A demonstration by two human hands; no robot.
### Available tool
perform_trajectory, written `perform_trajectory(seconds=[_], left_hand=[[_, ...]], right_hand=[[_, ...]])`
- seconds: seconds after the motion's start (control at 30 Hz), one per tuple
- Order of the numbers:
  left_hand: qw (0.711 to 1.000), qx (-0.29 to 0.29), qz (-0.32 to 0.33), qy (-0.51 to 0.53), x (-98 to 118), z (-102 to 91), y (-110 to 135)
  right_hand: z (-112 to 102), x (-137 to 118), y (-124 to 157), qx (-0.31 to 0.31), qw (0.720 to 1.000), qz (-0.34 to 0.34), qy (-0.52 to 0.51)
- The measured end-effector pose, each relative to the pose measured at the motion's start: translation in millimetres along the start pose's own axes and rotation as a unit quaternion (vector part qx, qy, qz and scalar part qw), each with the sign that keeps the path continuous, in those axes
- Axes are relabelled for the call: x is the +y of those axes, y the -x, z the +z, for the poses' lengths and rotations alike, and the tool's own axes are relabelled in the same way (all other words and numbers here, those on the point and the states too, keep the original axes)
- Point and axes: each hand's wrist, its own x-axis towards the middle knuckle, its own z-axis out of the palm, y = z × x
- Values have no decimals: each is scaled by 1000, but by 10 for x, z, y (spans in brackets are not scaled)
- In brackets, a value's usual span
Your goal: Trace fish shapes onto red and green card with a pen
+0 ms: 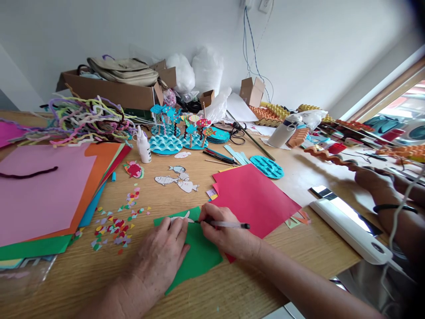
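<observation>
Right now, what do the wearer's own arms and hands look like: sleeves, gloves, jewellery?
Both are bare: the left hand and right hand show no gloves, rings or watch, and no sleeve covers either forearm in view. The black wristband is on a co-worker's arm.

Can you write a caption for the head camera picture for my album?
Left hand presses a paper fish onto green paper while the right hand holds a pen at its edge.
</observation>
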Motion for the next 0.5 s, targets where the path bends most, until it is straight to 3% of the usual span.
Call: perform_trajectory(seconds=[0.17,0.37,0.5], left_hand=[[1000,7,5,8,4,-1,17],[1000,-10,-12,25,7,-74,-9],[998,-5,-22,55,-10,-102,8]], right_hand=[[-57,-37,-69,97,993,-25,-64],[47,4,-225,86,991,-98,9],[125,143,-244,115,985,-118,46]])
